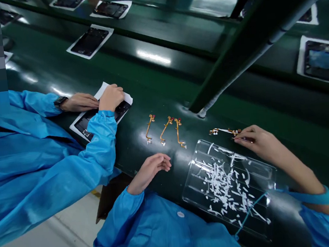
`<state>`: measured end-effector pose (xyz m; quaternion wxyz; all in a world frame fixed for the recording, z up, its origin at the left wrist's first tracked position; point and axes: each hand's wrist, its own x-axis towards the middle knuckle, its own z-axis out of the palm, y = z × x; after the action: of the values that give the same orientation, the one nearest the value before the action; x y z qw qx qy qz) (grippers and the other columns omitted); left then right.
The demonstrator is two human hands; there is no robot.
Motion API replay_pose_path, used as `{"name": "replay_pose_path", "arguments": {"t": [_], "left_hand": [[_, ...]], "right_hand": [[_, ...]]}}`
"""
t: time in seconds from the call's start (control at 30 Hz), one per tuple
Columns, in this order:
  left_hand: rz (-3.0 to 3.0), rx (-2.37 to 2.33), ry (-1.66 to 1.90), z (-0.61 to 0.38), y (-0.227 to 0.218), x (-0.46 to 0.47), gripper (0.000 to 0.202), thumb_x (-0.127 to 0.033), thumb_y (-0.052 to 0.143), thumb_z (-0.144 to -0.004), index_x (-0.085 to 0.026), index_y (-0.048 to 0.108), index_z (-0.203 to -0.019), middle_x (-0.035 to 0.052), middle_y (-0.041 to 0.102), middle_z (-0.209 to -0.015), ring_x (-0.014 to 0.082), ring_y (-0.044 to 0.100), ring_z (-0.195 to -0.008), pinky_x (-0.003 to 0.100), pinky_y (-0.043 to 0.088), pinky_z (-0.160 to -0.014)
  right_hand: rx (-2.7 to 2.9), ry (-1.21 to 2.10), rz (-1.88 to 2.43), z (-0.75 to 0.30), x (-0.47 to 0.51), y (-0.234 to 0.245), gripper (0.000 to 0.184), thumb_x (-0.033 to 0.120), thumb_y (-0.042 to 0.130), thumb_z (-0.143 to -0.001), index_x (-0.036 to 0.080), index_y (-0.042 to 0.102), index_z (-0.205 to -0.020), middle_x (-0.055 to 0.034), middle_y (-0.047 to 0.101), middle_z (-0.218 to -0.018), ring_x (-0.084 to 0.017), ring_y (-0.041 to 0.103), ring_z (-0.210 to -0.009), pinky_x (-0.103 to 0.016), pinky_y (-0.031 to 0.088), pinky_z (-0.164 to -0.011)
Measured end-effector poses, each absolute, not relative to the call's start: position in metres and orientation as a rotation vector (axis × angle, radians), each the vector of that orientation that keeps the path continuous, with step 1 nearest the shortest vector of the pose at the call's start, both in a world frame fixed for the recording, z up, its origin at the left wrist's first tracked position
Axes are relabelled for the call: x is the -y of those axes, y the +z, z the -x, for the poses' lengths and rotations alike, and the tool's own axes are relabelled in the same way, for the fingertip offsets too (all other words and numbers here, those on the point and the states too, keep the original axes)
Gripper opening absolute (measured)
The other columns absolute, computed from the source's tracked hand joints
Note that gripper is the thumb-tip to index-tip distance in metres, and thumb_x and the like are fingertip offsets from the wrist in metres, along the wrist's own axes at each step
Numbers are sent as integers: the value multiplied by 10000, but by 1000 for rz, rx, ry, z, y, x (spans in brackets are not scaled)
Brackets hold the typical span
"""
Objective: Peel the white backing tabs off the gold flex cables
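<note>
My right hand (257, 140) is closed in a pinch at the near end of an orange flex cable (214, 131) that has a white strip along it. A thin dark shape shows beneath those fingertips, too small to make out. My left hand (153, 169) hovers over the table edge, fingers loosely bent and apart, holding nothing. Beyond it lie three more orange flex cables, a left one (148, 130), a middle one (166, 130) and a right one (179, 133). Between my hands sits a clear plastic tray (190, 182) strewn with small white strips (221, 182).
At left a co-worker's hands (111, 98) work over a dark device panel (123, 110) on white paper. A dark slanted post (234, 60) rises from the green table (154, 85). Similar panels, like one on the right (325, 61), lie farther back. A blue wrist cord (250, 213) crosses the tray.
</note>
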<state>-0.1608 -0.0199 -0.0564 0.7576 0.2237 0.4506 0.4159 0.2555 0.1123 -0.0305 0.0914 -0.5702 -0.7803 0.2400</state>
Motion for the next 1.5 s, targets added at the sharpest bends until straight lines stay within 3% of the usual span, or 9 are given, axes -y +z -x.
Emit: {"name": "replay_pose_path", "arguments": {"t": [0.13,0.23,0.4,0.53,0.73,0.9,1.07,1.2,1.5], "left_hand": [[-687,-1083,879,138,-44,15,313,-426,701,-935,-119,758,-952,76,734,-833,164,667,-758,283,514,-744],[-970,-1126,910,104,-28,9,289,-398,652,-980,-141,781,-955,65,750,-838,164,687,-781,283,537,-769],[-1586,-928,1234,34,5,4,177,-261,675,-978,-182,804,-1069,59,791,-938,149,725,-842,276,587,-786],[-1743,-914,1285,-3,14,2,202,-276,704,-970,-179,789,-1126,80,803,-1070,150,755,-937,291,633,-871],[-1719,-947,1253,-22,9,6,126,-247,738,-940,-171,818,-1001,68,828,-1002,159,783,-881,273,656,-821],[-1790,-1001,1278,-30,8,12,208,-243,731,-941,-157,794,-1120,78,820,-1023,125,754,-795,239,644,-739],[-1886,-982,1288,-37,9,12,159,-225,710,-941,-147,804,-1043,93,824,-1027,156,775,-871,277,655,-797],[-1882,-992,1229,-41,9,13,159,-204,695,-933,-146,811,-1025,86,824,-973,152,768,-827,266,651,-760],[-1900,-998,1049,-54,-3,9,188,-145,614,-933,-179,799,-938,57,816,-962,161,755,-855,292,625,-838]], "right_hand": [[2157,640,1700,-269,-86,3,291,480,641,-932,245,812,-921,-108,761,-986,-227,712,-825,-355,524,-758],[1943,636,1753,-261,-48,33,225,449,702,-918,262,813,-972,-76,777,-957,-213,709,-825,-334,513,-730],[1620,586,1713,-220,14,59,172,424,760,-889,270,820,-934,-39,782,-945,-200,687,-806,-317,491,-645],[1590,626,1629,-202,42,54,134,372,750,-906,282,825,-971,-38,775,-919,-204,680,-770,-326,506,-617],[1648,670,1493,-202,57,42,196,301,696,-956,348,801,-1115,-16,761,-935,-204,693,-833,-340,542,-724],[1632,625,1522,-206,62,36,180,340,678,-968,330,799,-1101,-30,765,-947,-217,693,-820,-358,544,-723],[1598,674,1470,-212,64,32,148,306,683,-964,313,801,-1053,-20,765,-922,-207,690,-805,-344,527,-703],[1599,691,1465,-218,66,29,121,302,683,-965,304,792,-1017,-17,767,-924,-200,694,-810,-339,521,-701],[1547,760,1511,-230,70,19,104,339,671,-968,286,758,-949,-20,757,-896,-199,684,-790,-331,514,-692]]}}
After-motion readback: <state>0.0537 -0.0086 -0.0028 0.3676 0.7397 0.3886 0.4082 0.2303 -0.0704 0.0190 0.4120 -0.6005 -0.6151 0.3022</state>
